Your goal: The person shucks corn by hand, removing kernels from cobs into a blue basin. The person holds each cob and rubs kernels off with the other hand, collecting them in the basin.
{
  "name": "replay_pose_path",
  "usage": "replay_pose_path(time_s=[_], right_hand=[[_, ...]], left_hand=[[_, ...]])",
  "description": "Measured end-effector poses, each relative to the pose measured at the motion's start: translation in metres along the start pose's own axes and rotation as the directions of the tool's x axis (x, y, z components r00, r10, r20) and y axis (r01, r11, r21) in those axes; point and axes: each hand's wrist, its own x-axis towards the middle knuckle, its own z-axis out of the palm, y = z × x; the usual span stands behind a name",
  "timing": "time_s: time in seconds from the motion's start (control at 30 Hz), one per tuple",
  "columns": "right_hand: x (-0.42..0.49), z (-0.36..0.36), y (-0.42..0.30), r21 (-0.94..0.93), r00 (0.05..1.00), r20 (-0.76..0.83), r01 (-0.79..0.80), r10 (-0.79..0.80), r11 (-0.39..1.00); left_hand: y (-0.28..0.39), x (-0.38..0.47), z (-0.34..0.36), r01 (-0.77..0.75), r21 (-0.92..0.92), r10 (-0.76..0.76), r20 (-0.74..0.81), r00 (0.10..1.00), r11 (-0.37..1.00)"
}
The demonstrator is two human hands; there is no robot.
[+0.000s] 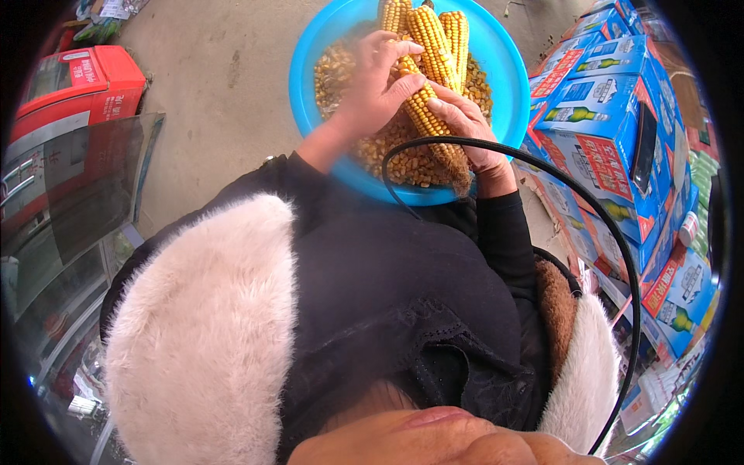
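Observation:
A blue plastic basin (508, 75) stands before me, with loose yellow corn kernels (401, 154) over its bottom. My right hand (465, 122) grips the lower part of an ear of corn (427, 113) whose silky end points towards me. Against the upper part of the same ear, my left hand (383, 75) rests with its thumb and fingers around it. Several more whole ears (433, 43) lie just beyond, leaning over the kernels. The kernels directly under my left hand are hidden.
Stacked blue beer cartons (604, 110) rise on the right, with a dark flat object on one. A red cabinet (116, 81) and glass panels (93, 186) stand on the left. A black cable (558, 168) loops in front of my right forearm. Concrete floor (221, 75) surrounds the basin.

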Motion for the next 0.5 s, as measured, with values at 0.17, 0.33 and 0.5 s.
replay_pose_path(time_s=[0.17,0.33,0.5], right_hand=[[0.001,-0.002,-0.001,0.026,1.0,-0.006,-0.023,0.023,0.999],[0.003,-0.011,0.006,-0.056,0.999,0.012,0.044,-0.044,0.997],[0.002,-0.005,0.006,0.027,1.0,-0.017,-0.006,0.006,1.0]], left_hand=[[0.008,0.001,-0.009,0.097,-0.191,-0.091,0.039,0.995,0.977],[0.01,-0.001,-0.003,-0.046,0.026,0.046,0.01,0.999,0.999],[0.005,-0.003,0.001,-0.002,-0.047,0.004,0.031,1.0,0.999]])
